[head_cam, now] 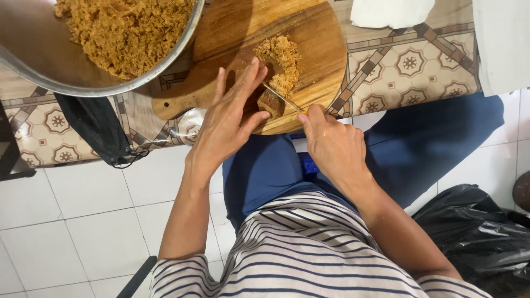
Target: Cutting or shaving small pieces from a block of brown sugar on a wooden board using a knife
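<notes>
Left hand steadies brown block; right hand grips knife.

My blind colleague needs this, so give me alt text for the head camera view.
Seen from above, a seated person's left hand steadies a brown block on a round wooden board while the right hand slices it with a knife. Brown shavings pile on the board; a metal bowl of them sits upper left.
</notes>
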